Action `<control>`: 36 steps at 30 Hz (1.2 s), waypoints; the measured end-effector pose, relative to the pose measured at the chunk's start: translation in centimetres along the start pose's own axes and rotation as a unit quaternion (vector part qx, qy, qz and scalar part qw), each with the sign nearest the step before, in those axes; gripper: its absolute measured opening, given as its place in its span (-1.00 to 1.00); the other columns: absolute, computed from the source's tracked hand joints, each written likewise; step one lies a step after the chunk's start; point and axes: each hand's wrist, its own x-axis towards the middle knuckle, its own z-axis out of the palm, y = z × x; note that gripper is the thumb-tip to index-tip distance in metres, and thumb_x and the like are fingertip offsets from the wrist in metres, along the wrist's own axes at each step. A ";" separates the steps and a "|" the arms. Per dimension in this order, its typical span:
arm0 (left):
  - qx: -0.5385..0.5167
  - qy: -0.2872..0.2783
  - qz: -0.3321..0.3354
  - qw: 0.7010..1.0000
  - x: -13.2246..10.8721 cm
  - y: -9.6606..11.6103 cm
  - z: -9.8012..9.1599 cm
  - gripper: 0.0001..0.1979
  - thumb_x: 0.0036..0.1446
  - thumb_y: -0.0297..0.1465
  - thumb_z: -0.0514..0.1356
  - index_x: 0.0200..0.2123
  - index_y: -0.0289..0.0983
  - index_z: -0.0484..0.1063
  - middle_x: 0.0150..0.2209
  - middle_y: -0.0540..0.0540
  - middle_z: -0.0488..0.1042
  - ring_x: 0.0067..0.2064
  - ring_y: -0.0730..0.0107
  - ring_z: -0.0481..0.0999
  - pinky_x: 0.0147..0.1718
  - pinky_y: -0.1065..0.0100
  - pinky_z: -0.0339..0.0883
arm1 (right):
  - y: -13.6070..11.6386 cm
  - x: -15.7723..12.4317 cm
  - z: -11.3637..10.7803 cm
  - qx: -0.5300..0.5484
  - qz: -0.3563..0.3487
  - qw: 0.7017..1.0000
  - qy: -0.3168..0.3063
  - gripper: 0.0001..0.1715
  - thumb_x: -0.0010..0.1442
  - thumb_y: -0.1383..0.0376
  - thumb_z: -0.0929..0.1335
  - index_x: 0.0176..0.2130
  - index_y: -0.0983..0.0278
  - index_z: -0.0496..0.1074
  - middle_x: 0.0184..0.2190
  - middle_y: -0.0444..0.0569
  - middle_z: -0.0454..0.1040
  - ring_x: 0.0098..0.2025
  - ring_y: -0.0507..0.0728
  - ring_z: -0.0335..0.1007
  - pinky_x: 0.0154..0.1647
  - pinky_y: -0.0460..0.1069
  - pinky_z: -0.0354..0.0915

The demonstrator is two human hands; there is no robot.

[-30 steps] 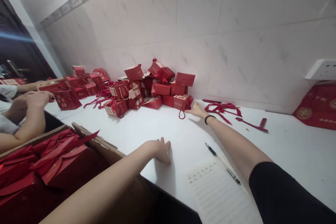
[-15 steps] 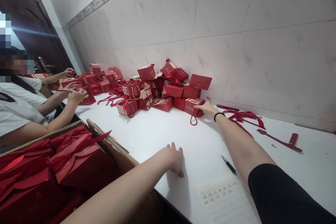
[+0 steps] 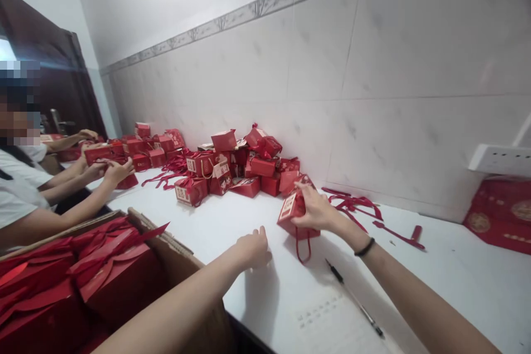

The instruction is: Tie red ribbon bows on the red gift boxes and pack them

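The right hand (image 3: 318, 210) was wrapped around 1 red box (image 3: 288, 213), while the left hand (image 3: 254, 249), half-curled over the table (image 3: 207, 227), held nothing I could see. From my remote post I made out an open carton (image 3: 185, 271) beside the table's near edge, then a red pile (image 3: 261, 168) farther back. The gripped box was in front of that pile, its cord loop (image 3: 309, 249) hanging near 1 pen (image 3: 354, 298).

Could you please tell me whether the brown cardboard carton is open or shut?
Open: nothing covers the top of the brown cardboard carton; red paper boxes show inside.
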 end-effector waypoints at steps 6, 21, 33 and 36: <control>-0.121 0.140 0.174 0.967 0.8 0.0 0.4 0.07 -0.22 -0.24 0.23 0.25 -0.43 -0.33 0.29 -0.37 -0.26 0.29 -0.06 -0.24 0.17 0.04 -0.06 | -3.7 -3.9 -0.7 0.043 -0.120 0.988 -0.087 0.05 -0.16 0.21 0.45 0.22 0.27 -0.01 0.08 0.16 0.21 0.09 0.33 0.11 0.12 0.23 -0.03; -0.282 0.114 0.174 0.937 1.2 -0.1 0.4 -0.28 -0.01 -0.21 0.13 0.13 -0.37 -0.11 0.22 -0.39 -0.13 0.21 0.05 0.03 0.05 0.11 0.17 | 0.7 -6.9 -3.1 0.202 0.068 0.962 -0.170 -0.20 0.06 0.09 0.38 0.19 0.25 0.07 0.07 0.10 0.26 0.05 0.25 0.23 -0.15 0.05 0.35; -0.214 0.182 0.266 0.922 0.7 0.5 -0.1 -0.36 -0.20 -0.42 0.22 0.01 -0.26 0.07 0.02 -0.19 0.06 0.11 0.18 0.17 0.08 0.20 0.18 | 1.1 -7.0 -4.2 0.259 0.108 0.946 -0.160 -0.34 0.09 0.05 0.34 0.11 0.20 0.13 -0.07 0.07 0.36 -0.23 0.13 0.37 -0.53 -0.12 0.31; -0.197 0.185 0.292 0.918 0.4 0.6 -0.3 -0.38 -0.21 -0.44 0.23 -0.02 -0.26 0.11 0.00 -0.19 0.04 0.12 0.19 0.13 0.10 0.21 0.15 | 1.2 -7.1 -4.4 0.240 0.091 0.948 -0.190 -0.60 0.04 0.11 0.38 -0.18 0.28 0.33 -0.22 0.01 0.40 -0.27 0.11 0.36 -0.48 -0.11 0.31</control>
